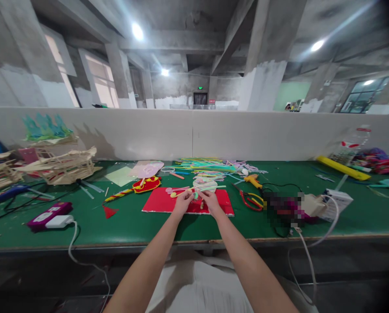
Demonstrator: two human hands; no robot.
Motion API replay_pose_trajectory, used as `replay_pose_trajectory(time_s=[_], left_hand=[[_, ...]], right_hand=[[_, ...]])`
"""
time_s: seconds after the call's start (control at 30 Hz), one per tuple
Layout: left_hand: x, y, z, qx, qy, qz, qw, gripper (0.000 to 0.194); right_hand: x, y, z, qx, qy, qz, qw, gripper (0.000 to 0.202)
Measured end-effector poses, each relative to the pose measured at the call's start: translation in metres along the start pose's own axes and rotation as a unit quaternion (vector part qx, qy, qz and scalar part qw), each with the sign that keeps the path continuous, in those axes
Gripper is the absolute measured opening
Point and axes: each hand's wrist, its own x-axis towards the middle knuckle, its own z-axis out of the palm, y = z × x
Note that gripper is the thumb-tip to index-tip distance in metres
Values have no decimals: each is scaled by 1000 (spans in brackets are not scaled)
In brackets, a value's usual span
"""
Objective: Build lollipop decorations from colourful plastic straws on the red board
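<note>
My left hand (183, 202) and my right hand (210, 201) are close together above a red board (158, 200). The fingers of both are closed in a pinch on a small pale green strip (196, 195), which looks coiled between them; the fingertips hide part of it. Beside my left hand, on the board, are small rolled pieces on strips, one yellow (173, 195) and one pink (168, 190). Just beyond my hands sits a round whitish piece (201, 182) with pale strips across it.
Many coloured strips (201, 165) lie behind the board. Red-handled pliers (246, 201) and a yellow glue gun (253, 180) are to the right. A red-and-yellow fan-shaped piece (147, 184), stick models (64, 166) and a purple power block (50, 216) are to the left.
</note>
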Motion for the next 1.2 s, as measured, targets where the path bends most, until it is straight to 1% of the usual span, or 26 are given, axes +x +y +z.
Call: replay_pose_trajectory(time_s=[0.27,0.37,0.43,0.53,0.67,0.77,0.9,1.07,1.2], left_hand=[[-1,1,-1,-5,18,-4,1000,28],[-1,3,0,-5,19,4,1000,27],[-1,4,1,-5,1,6,1000,27],[-1,5,3,-12,-34,-12,999,29],[-1,3,4,-6,-34,-32,999,32],[-1,1,4,5,-64,-33,997,32],[-1,-1,4,12,-102,-24,994,31],[-1,-3,3,14,-100,-12,995,29],[0,-5,3,19,-85,-13,996,30]], right_hand=[[-1,0,0,-4,8,10,1000,33],[-2,-1,0,-8,7,10,1000,32],[-1,-1,0,-4,4,2,1000,32],[-1,-1,-1,9,-4,-5,1000,33],[0,0,-2,22,-29,-4,999,30],[-1,-1,-3,25,-42,-3,999,28],[-2,-2,-3,14,-40,-4,999,28],[0,1,-3,9,-33,-2,999,27],[2,2,-2,43,6,-10,999,26]])
